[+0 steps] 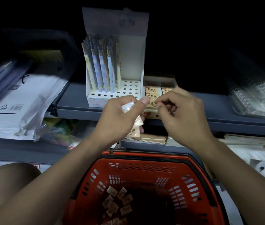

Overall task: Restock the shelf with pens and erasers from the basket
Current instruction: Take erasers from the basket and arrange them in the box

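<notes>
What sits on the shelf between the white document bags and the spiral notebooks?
In the head view: a pen display box holding pens, and right of it a box of stacked erasers.

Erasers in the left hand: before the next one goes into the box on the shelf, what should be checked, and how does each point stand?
1. Left hand grips a bundle of erasers: ok.
2. Right hand fingers free to take one: cannot tell; they are pinched together and blurred.
3. Eraser box on the shelf within reach: ok, it sits just behind the hands.
4. Room left in the box: cannot tell; the hands cover part of it.
5. Basket has erasers left: ok, several lie on its floor.
6. Pen stand clear of the hands: ok.
</notes>
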A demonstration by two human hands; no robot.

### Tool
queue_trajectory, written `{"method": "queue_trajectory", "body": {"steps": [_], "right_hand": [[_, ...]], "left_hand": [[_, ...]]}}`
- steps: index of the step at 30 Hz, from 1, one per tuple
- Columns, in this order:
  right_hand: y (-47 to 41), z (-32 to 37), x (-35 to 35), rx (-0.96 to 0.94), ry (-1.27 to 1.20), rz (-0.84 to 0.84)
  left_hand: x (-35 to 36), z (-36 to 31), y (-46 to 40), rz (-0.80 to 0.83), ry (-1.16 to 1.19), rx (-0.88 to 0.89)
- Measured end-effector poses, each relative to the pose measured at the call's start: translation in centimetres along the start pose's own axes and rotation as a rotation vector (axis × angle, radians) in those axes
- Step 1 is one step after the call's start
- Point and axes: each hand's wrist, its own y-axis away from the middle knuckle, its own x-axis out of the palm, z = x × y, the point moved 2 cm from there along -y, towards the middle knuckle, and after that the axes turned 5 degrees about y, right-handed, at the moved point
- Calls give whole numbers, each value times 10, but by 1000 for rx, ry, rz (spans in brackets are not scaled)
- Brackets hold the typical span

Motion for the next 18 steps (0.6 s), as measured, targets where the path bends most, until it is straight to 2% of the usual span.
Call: {"method": "queue_trajectory", "body": {"steps": [2,5,10,18], "right_hand": [[11,9,0,-30,-77,38],[28,19,4,-62,-175,130],[36,20,9,-71,-120,230],[22,11,0,-137,-71,158]], "left_hand": [[5,2,2,60,25,-24],[9,8,1,91,-130,64],[11,13,3,113,-91,-5],[15,9,2,177,98,-78]]}}
